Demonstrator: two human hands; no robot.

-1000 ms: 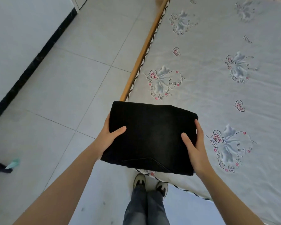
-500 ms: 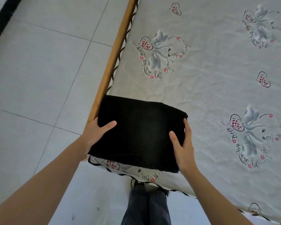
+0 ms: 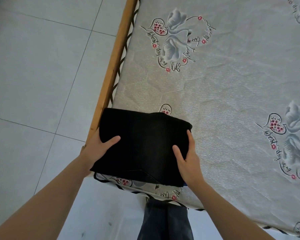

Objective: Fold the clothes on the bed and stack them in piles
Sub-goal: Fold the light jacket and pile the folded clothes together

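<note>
Black, thick fabric folded into a squarish bundle, the folded garment (image 3: 142, 148) sits low and left of centre in the frame, over the near corner of the bed (image 3: 223, 101). The left hand (image 3: 98, 147) clamps its left edge, thumb lying on top and fingers hidden beneath. The right hand (image 3: 187, 158) grips the right edge the same way, thumb on top and fingers curled along the side. Whether the bundle already rests on the mattress or hangs just above it cannot be told.

The danger, as I judge it, is the placing. The bundle's left edge overlaps the wooden bed rail (image 3: 111, 75) and its near edge reaches the corner, so if let go here it could tip or slide onto the tiled floor (image 3: 42, 66). A thick fold like this may also spring open once both hands release, spoiling the pile. Setting it further toward the middle of the frame would be safer.

Pale grey sheeting printed with flowers, hearts and script covers the bed across the right and upper frame, lightly creased. Pale floor tiles fill the left. Dark trouser legs (image 3: 164, 220) of the person show at bottom centre.
</note>
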